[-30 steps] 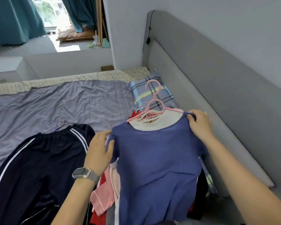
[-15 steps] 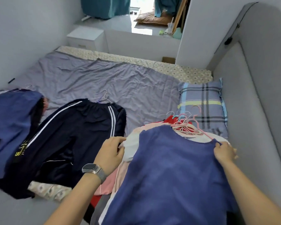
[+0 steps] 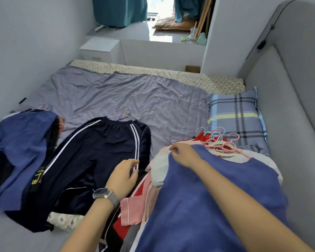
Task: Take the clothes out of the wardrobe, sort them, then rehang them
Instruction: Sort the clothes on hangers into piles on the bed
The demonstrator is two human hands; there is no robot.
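Clothes lie in three groups on the bed (image 3: pixel 116 91). Nearest the pillow (image 3: pixel 236 120), a blue top (image 3: pixel 216 193) on a pink hanger (image 3: pixel 224 144) covers a pile of pink, white and red garments (image 3: pixel 140 197). The right hand (image 3: pixel 185 154) reaches across it, fingers (image 3: pixel 175 149) pinching its shoulder edge. The left hand (image 3: pixel 123 174), wearing a watch (image 3: pixel 104 193), hovers with fingers loosely curled, holding nothing, between that pile and the navy striped trousers (image 3: pixel 91 160). A second blue garment (image 3: pixel 20 151) lies farther left.
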